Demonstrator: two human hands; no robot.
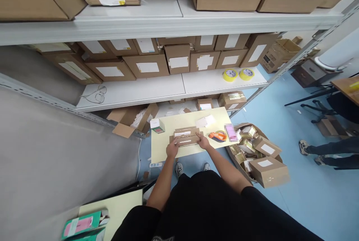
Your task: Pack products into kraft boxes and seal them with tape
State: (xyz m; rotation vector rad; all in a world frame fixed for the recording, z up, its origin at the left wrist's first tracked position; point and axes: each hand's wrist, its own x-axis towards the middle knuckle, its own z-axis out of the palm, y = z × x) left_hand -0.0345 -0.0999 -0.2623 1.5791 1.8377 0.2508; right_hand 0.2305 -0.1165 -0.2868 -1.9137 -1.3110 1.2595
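A small brown cardboard box with white label strips lies on the pale yellow table. My left hand grips its near left corner, fingers curled against the edge. At the right end, my right hand holds the box with its fingers over the top. Just right of that hand rests an orange tape dispenser. Behind the box are white paper pieces. A white and green carton stands at the table's back left.
Shelves with labelled boxes rise behind the table, holding two yellow tape rolls. An open carton sits at the left. Right of the table, a large container is heaped with packed boxes. Another person's legs show at far right.
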